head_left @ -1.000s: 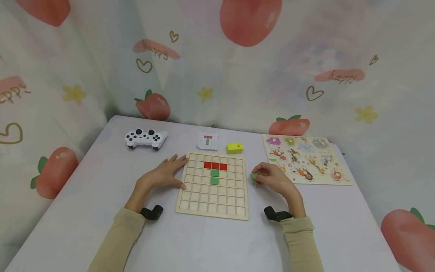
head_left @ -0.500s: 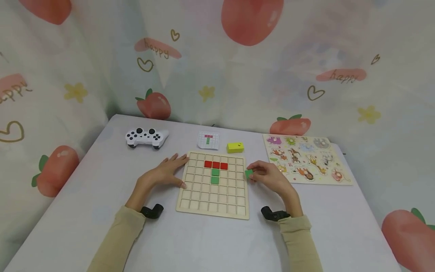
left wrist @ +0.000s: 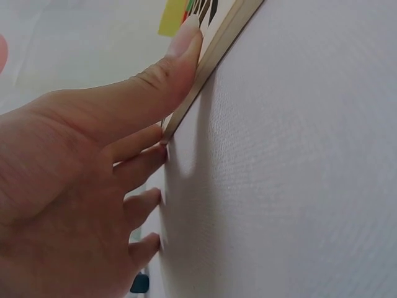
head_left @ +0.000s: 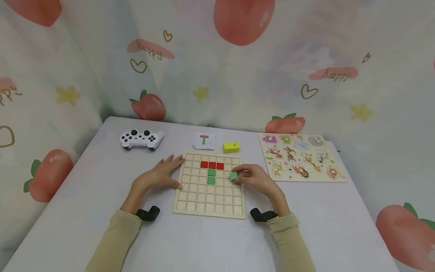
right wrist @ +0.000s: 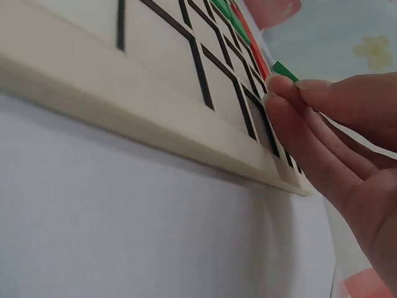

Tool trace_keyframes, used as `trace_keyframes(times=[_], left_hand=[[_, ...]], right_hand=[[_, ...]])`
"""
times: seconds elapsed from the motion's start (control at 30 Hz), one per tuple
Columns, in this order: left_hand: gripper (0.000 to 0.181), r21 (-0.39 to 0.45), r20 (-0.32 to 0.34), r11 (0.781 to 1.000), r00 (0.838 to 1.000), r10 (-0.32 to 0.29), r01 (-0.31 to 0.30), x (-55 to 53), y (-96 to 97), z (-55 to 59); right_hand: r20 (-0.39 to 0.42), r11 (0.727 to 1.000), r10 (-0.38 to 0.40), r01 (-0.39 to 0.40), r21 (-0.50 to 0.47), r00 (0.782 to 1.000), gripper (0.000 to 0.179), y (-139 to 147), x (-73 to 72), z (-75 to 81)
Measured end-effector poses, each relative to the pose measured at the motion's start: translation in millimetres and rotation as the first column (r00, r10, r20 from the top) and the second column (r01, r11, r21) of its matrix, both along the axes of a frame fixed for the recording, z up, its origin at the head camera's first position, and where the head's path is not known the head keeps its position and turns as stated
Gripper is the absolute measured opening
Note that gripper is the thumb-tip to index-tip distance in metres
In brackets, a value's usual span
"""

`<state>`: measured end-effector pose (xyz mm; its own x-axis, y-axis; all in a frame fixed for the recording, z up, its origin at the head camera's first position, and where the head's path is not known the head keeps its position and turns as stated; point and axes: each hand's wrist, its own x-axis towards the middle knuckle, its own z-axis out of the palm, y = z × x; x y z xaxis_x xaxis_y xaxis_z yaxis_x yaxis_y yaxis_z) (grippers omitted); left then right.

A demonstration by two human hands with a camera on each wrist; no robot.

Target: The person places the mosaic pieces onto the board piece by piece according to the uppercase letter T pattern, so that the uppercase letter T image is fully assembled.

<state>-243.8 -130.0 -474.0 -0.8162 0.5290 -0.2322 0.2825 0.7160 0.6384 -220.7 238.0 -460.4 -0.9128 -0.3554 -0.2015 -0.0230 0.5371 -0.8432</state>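
A wooden grid board [head_left: 200, 198] lies in the middle of the table. Three red tiles [head_left: 212, 165] form a row in its upper part, with two green tiles [head_left: 211, 176] in a column below the middle one. My right hand [head_left: 256, 179] pinches another green tile [head_left: 233, 176] over the board's right columns; in the right wrist view only a corner of this green tile [right wrist: 285, 71] shows past the fingertips. At the board's left edge rests my left hand [head_left: 158, 175], fingers spread. In the left wrist view its thumb [left wrist: 180, 59] lies on the board's rim.
Behind the board lie a small card [head_left: 204, 140] printed with a red and green T and a yellow block [head_left: 231, 147]. A white game controller [head_left: 141, 139] sits at the back left. An animal puzzle board [head_left: 302, 156] lies to the right.
My right hand has moved left with the green tile, from beside the board to over its right columns. The left hand stays at the left edge. The head view has shifted slightly.
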Motion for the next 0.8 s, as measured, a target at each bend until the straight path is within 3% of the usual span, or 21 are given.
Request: trace_keyframes(times=[0.27, 0.53, 0.8], left_hand=[[0.101, 0.007, -0.003, 1.0, 1.0, -0.005, 0.005, 0.3, 1.0, 3.5], [0.102, -0.004, 0.001, 1.0, 1.0, 0.005, -0.005, -1.4, 0.4, 7.3], [0.103, 0.001, 0.012, 1.0, 1.0, 0.009, -0.009, -2.5, -1.4, -1.2]], right_hand=[[0.002, 0.999, 0.044, -0.044, -0.016, 0.999, 0.033, -16, 3.6, 2.5], [-0.057, 0.998, 0.058, -0.057, 0.024, 0.997, 0.032, -28, 6.0, 5.5], [-0.047, 0.996, 0.07, -0.067, 0.053, 0.996, 0.031, -40, 9.6, 0.0]])
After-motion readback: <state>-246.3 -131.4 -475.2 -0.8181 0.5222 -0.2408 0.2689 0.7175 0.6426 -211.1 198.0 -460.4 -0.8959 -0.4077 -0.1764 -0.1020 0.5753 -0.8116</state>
